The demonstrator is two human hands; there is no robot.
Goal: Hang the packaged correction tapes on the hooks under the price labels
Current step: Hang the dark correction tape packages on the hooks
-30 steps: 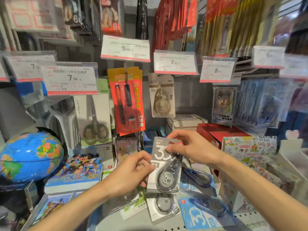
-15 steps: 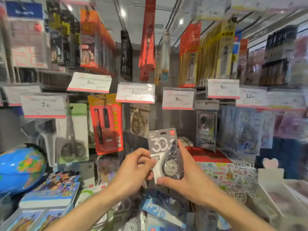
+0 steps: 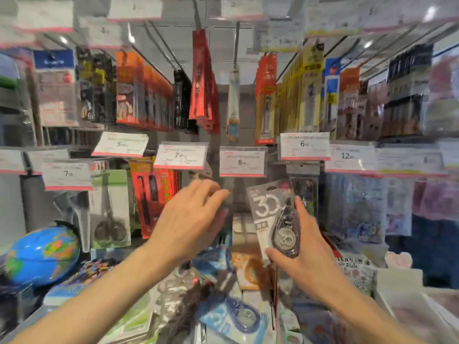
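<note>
Correction tape (image 3: 275, 219) below "8" price label (image 3: 243, 162)

The correction tape pack (image 3: 273, 214) sits below the 8 price label (image 3: 243, 161), right of the left hand (image 3: 191, 219).

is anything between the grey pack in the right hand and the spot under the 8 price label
Nothing visible blocks it. The right hand holds the grey correction tape pack just below and right of the 8 price label. The left hand reaches toward that spot from the left. The hook itself is not discernible.
</note>
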